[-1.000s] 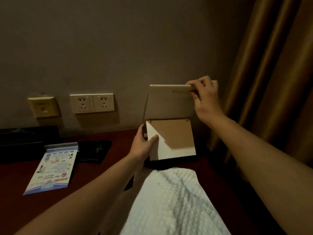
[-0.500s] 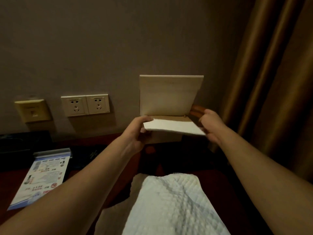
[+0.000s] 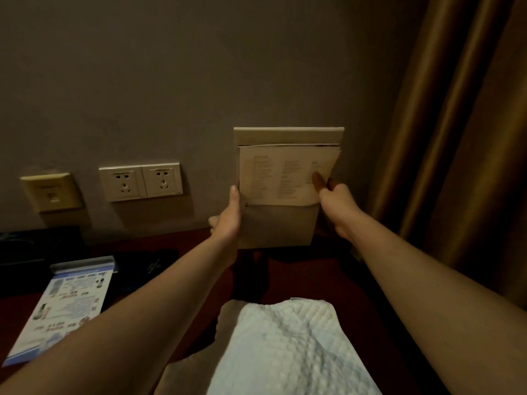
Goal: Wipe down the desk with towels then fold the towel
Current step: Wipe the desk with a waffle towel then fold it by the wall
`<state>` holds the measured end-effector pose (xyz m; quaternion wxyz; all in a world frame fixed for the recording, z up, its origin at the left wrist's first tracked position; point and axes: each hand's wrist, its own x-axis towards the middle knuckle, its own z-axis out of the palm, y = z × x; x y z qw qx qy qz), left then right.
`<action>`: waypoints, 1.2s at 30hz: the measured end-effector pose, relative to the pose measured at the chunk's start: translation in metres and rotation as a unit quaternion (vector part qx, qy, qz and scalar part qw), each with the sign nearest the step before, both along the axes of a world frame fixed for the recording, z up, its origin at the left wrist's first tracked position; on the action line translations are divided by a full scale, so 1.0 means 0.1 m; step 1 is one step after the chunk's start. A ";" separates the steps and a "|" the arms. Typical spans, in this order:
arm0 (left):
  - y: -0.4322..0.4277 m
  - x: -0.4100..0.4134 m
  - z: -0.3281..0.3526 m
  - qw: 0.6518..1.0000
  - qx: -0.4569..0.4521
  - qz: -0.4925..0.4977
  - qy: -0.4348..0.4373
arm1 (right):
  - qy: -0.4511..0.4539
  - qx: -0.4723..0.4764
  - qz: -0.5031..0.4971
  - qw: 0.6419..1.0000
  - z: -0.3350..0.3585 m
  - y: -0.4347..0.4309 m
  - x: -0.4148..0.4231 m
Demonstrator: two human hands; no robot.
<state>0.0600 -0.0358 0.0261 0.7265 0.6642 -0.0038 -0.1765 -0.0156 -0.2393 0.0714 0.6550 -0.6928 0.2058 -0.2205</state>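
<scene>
The white quilted towel [image 3: 285, 349] lies bunched at the near edge of the dark red bench [image 3: 319, 277], low in the view between the two forearms. It is well apart from both hands and nothing touches it. Both hands are higher up and nearer the wall, holding a beige booklet [image 3: 279, 226] upright above the bench. The left hand [image 3: 228, 220] grips the booklet's left edge, with the thumb laid along the front and the other fingers hidden behind. The right hand [image 3: 338, 206] has its fingers [image 3: 318, 181] clenched on the right edge of a printed page [image 3: 282, 175], which lies against the raised cover; the print is too small to read. To the left on the bench lies a blue and white leaflet [image 3: 60, 306], with a black folder [image 3: 148, 266] just beyond it. On the wall behind are a double power socket [image 3: 140, 182] and, farther left, a yellowish wall plate [image 3: 51, 192]. A brown curtain [image 3: 462, 138] hangs on the right.
</scene>
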 end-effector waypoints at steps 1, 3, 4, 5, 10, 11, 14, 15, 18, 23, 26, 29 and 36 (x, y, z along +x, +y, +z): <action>0.01 0.01 -0.06 1.000 0.020 -0.006 -0.020 | -0.005 -0.009 -0.007 1.000 0.00 0.01 0.02; 0.04 -0.13 -0.04 0.998 0.007 -0.050 -0.048 | -0.018 -0.029 -0.011 0.999 0.02 0.03 0.06; 0.03 -0.20 -0.02 0.996 -0.010 -0.069 -0.057 | -0.020 -0.033 -0.005 0.999 0.02 0.04 0.07; 0.01 -0.21 -0.05 0.994 -0.024 -0.083 -0.063 | -0.021 -0.028 0.001 0.999 0.00 0.03 0.08; -0.05 -0.11 -0.13 0.996 -0.078 -0.038 -0.005 | -0.089 0.104 0.052 0.989 -0.15 -0.02 0.03; -0.05 -0.09 -0.13 0.996 -0.084 -0.040 0.012 | -0.096 0.126 0.047 0.986 -0.18 -0.03 0.03; -0.01 0.01 -0.14 0.992 -0.074 -0.096 0.040 | -0.102 0.169 0.054 0.979 -0.24 -0.04 -0.01; 0.00 0.01 -0.12 0.991 -0.062 -0.109 0.044 | -0.103 0.181 0.060 0.976 -0.27 -0.07 0.00; 0.04 0.02 -0.04 0.988 -0.023 -0.143 0.055 | -0.101 0.222 0.070 0.967 -0.32 -0.12 -0.05; 0.11 0.01 -0.09 0.983 -0.043 -0.168 0.059 | -0.157 0.230 0.076 0.957 -0.43 -0.16 -0.08; 0.14 -0.03 -0.11 0.985 -0.045 -0.159 0.048 | -0.179 0.238 0.135 0.945 -0.52 -0.18 -0.16; 0.20 -0.03 -0.12 0.983 -0.057 -0.165 0.049 | -0.142 0.205 0.133 0.959 -0.46 -0.16 -0.26; 0.00 -0.08 0.02 0.993 -0.011 -0.108 0.039 | -0.005 0.199 0.069 0.978 -0.22 -0.07 -0.12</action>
